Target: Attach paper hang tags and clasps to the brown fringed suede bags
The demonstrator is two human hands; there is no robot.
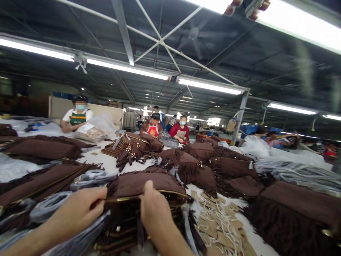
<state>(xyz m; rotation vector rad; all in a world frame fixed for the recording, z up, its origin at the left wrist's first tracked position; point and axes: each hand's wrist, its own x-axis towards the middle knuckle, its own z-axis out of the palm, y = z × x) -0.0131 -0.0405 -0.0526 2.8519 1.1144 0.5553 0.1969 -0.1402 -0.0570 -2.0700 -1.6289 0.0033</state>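
A brown fringed bag [151, 181] with a gold-coloured zipper edge lies at the front centre, on top of a stack of similar bags. My left hand [80, 209] pinches the left end of its zipper edge. Fingers bent, my right hand [156, 209] grips the same edge near the middle. Between and right of my hands the bag's opening gapes slightly. Below, the stacked bags show several zipper edges, partly hidden by my right wrist.
Tan paper tags [218, 227] with white strings lie at the right. Brown bags [197, 170] cover the table beyond, with more at both sides. Plastic-wrapped straps [50, 206] sit at the left. Several people work across the table; one stands behind a clear plastic bag [93, 129].
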